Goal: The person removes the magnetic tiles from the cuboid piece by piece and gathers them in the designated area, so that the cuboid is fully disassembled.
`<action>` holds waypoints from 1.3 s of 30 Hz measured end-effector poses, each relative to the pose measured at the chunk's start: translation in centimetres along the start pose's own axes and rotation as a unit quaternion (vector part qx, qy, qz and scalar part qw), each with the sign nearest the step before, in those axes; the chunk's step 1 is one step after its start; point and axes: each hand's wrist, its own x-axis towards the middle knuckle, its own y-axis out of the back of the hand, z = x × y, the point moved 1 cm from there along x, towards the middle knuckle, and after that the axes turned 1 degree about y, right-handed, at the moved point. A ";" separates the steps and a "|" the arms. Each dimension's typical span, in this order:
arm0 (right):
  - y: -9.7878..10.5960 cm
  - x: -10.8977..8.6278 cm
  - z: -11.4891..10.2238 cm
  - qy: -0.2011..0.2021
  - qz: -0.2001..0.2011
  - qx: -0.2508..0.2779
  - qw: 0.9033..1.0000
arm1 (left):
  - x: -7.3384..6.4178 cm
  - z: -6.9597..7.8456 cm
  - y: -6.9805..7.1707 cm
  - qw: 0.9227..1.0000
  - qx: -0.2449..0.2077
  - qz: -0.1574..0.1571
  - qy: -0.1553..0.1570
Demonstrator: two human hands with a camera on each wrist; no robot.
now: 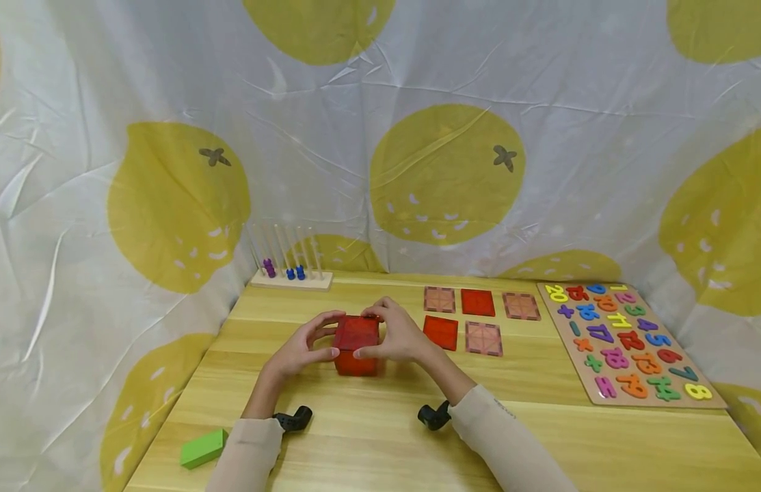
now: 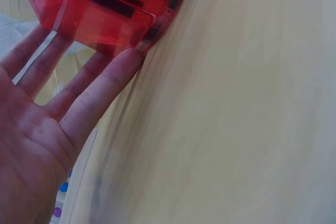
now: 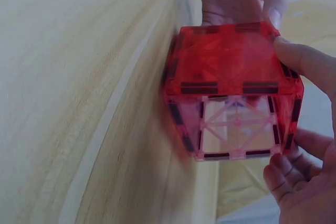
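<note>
A wood-grained tabletop [image 1: 380, 444] is backed by a lemon-printed cloth [image 1: 318, 171]. A translucent red box [image 1: 357, 359], nearer the tabletop's left edge than its right, is gripped between the left hand [image 1: 306, 345] and the right hand [image 1: 397, 335], both partly open, thumbs nearest the viewer. Five square tiles [image 1: 477, 303] are laid toward the far edge; a peg stand [image 1: 294, 281] is placed at the far left corner.

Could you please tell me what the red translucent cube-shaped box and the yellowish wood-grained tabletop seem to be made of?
The red translucent cube-shaped box looks like glossy plastic: its tinted sides are see-through and catch the light.

The yellowish wood-grained tabletop could be wood or printed laminate, smooth-looking; its streaky grain fits either.
</note>
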 end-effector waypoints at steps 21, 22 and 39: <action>2.9 -2.1 1.6 0.014 0.025 0.050 0.998 | 0.1 0.3 0.0 1.000 0.010 0.003 0.005; 3.3 -2.3 1.7 0.015 0.027 0.050 0.998 | 0.0 0.4 0.0 1.000 0.012 0.006 0.007; 11.1 -10.6 7.9 -0.046 0.087 0.002 0.995 | 0.2 0.3 -0.4 1.000 0.014 -0.001 0.012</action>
